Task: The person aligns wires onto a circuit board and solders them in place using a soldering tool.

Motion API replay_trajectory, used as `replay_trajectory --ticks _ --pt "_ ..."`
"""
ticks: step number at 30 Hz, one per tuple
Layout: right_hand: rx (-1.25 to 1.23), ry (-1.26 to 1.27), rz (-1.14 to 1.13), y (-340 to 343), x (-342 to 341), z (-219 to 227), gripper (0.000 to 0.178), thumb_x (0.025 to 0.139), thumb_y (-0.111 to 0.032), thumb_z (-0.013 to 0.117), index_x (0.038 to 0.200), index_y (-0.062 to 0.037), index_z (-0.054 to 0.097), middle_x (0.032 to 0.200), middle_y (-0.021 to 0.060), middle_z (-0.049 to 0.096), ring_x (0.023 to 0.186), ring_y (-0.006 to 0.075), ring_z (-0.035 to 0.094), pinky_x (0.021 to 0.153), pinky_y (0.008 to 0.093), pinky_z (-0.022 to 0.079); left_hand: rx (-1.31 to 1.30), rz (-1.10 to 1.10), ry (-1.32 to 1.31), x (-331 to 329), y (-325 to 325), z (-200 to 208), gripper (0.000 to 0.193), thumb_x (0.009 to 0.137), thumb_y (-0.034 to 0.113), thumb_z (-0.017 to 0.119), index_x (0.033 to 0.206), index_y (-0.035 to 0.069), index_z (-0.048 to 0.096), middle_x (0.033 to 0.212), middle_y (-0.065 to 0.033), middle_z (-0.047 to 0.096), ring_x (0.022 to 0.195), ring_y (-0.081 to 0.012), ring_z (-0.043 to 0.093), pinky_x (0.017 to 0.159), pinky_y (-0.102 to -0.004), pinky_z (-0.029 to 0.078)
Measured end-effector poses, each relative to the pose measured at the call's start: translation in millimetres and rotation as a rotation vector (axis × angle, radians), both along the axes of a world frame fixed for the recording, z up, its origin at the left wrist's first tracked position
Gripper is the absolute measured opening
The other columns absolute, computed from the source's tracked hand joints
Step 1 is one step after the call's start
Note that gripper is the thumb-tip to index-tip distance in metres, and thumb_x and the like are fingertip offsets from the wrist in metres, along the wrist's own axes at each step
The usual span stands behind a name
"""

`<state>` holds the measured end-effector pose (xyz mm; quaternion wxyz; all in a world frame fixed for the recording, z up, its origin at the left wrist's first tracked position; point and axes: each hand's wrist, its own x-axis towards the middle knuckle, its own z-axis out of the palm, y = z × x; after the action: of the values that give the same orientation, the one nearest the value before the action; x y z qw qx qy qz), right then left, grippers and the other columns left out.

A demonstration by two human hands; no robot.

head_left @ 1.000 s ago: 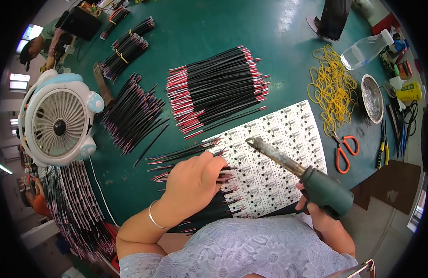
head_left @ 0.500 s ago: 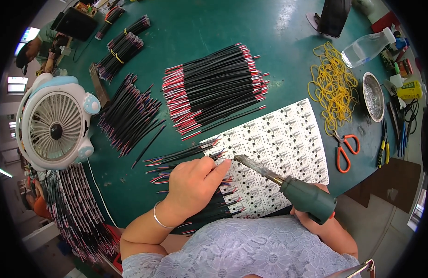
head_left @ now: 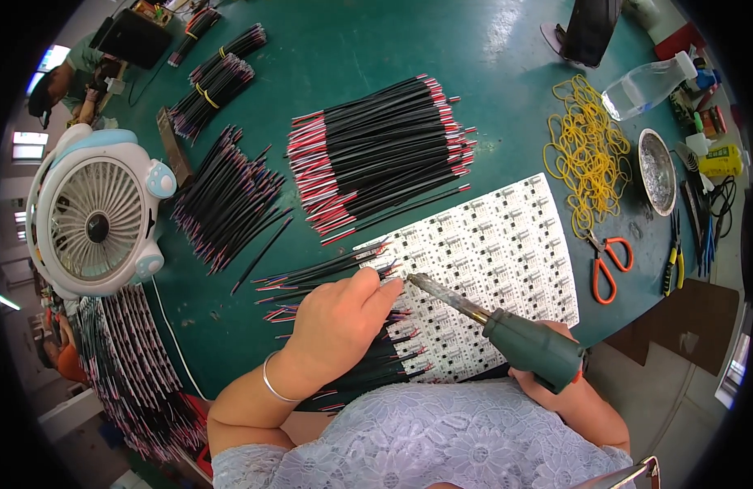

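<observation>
My right hand (head_left: 547, 376) grips the dark green handle of a soldering iron (head_left: 529, 346). Its metal barrel slants up and left, with the tip over the left part of a white circuit board panel (head_left: 507, 244), close to my left fingertips. My left hand (head_left: 337, 322) is closed in a pinch at the panel's left edge, on a thin black cable whose gripped end is hidden by the fingers. Several black cables (head_left: 331, 267) with bare coloured wire ends lie along that edge, above and below the hand; some run beneath it.
A large row of black cables (head_left: 393, 147) lies beyond the panel, with a looser pile (head_left: 229, 200) to its left. A fan (head_left: 97, 226) stands far left. At right are yellow rubber bands (head_left: 588, 155), orange-handled scissors (head_left: 609, 269), a metal bowl (head_left: 657, 173) and pliers (head_left: 674, 261).
The soldering iron and my right hand have shifted slightly left, its tip staying near my left fingertips. My left hand has moved a little to the left, still pinched.
</observation>
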<state>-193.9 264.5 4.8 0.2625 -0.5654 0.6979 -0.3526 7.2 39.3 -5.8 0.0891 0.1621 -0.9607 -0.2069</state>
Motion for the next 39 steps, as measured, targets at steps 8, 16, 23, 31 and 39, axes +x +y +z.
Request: replay_trajectory --ticks 8,16,23,31,39 --pt "0.104 0.057 0.092 -8 -1 12 0.02 0.073 -0.004 0.065 0.093 -0.0045 0.067 0.084 0.0078 0.066 0.07 0.0264 0.063 0.064 0.0352 0.051 -0.047 -0.009 -0.067 -3 0 5 0.034 0.065 0.001 0.068 0.099 0.005 0.066 0.076 -0.006 0.046 0.06 -0.0223 0.054 0.051 -0.0338 0.044" --pt "0.064 -0.081 0.038 9 -6 -2 0.019 0.082 -0.007 0.059 0.099 0.0007 0.06 0.083 0.0104 0.062 0.058 0.0173 0.063 0.06 0.0314 0.052 -0.061 -0.015 -0.074 -4 0 5 0.037 0.063 0.002 0.068 0.099 0.007 0.067 0.076 -0.0048 0.047 0.062 -0.0216 0.055 0.052 -0.0337 0.044" --pt "0.088 -0.148 0.024 11 -2 -1 0.023 0.084 -0.006 0.061 0.105 0.0022 0.058 0.089 0.0113 0.061 0.059 0.015 0.063 0.066 0.0297 0.053 -0.047 -0.07 -0.021 -1 -5 1 0.023 0.074 0.011 0.063 0.097 0.009 0.067 0.078 -0.0031 0.049 0.061 -0.0172 0.056 0.052 -0.0315 0.045" --pt "0.096 0.018 0.047 4 1 10 0.028 0.071 -0.004 0.068 0.1 -0.0047 0.067 0.095 0.0112 0.065 0.08 0.0281 0.063 0.071 0.037 0.051 -0.119 -0.075 -0.087 -7 3 10 0.027 0.071 0.006 0.064 0.098 0.007 0.067 0.074 -0.0039 0.047 0.06 -0.0195 0.054 0.051 -0.0328 0.044" --pt "0.187 -0.6 -0.202 23 0 -1 0.031 0.08 -0.017 0.066 0.102 0.0034 0.063 0.099 0.0146 0.067 0.061 0.0209 0.067 0.054 0.0304 0.053 -0.202 -0.104 -0.171 -7 8 12 0.028 0.074 0.009 0.063 0.102 0.005 0.064 0.08 -0.0048 0.049 0.064 -0.0188 0.055 0.053 -0.0326 0.045"
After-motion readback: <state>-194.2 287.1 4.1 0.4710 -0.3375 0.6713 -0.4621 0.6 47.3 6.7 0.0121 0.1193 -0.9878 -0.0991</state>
